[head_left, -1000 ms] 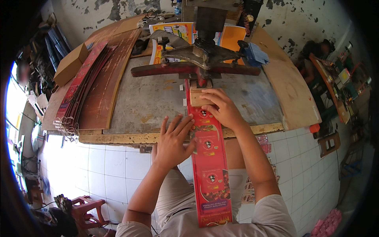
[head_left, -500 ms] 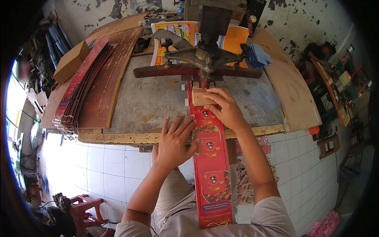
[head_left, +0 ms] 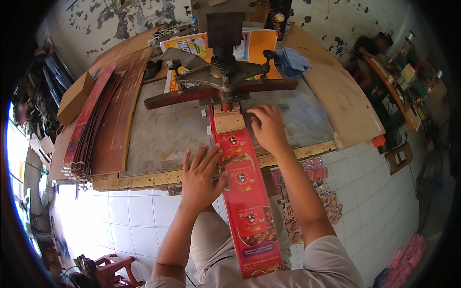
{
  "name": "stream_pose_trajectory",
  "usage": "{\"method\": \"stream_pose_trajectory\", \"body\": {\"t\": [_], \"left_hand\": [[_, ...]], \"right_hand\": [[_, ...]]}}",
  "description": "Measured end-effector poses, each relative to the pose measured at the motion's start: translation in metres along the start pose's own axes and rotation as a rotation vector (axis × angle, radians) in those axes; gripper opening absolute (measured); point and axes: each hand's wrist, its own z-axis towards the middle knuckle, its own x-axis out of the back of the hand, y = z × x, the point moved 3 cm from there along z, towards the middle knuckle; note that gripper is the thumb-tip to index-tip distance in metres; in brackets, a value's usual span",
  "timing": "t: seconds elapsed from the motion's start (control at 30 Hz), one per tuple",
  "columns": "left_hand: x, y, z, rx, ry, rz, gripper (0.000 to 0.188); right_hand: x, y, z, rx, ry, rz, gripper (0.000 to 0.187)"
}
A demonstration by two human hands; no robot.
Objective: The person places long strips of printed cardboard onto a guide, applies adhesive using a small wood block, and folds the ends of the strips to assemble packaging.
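Note:
A long red printed strip (head_left: 247,199) runs from my lap up onto the worktable, its far end under a wooden block (head_left: 229,124). The tip of a dark metal press (head_left: 225,84) with spreading red-edged arms comes down at the block's far side. My left hand (head_left: 199,180) lies with fingers spread, its fingertips at the strip's left edge near the table's front. Just right of the block is my right hand (head_left: 270,128), fingers loosely bent and apart, holding nothing and clear of the wood.
On the table's left lie a stack of red strips (head_left: 91,120) and a cardboard box (head_left: 76,98). Printed sheets (head_left: 259,45) and blue pieces (head_left: 295,60) sit behind the press. A red stool (head_left: 115,271) stands lower left; printed pieces (head_left: 317,192) lie on the floor. Another person (head_left: 370,53) sits far right.
My right hand has come off the wooden block and moved to its right. The left hand stays by the strip's left edge. The whole view has shifted and tilted slightly.

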Motion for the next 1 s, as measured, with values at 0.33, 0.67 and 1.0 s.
{"method": "stream_pose_trajectory", "body": {"t": [0.33,0.67,1.0], "left_hand": [[0.001,0.005,0.002,0.003,-0.020,-0.004,0.057],[-0.002,0.003,-0.001,-0.007,-0.031,0.020,0.057],[-0.003,0.003,0.001,-0.007,-0.044,0.027,0.059]], "right_hand": [[-0.012,-0.001,-0.008,0.032,-0.134,-0.110,0.038],[-0.012,-0.005,-0.009,0.010,-0.127,-0.115,0.038],[-0.015,-0.002,-0.010,0.052,-0.059,-0.137,0.037]]}}
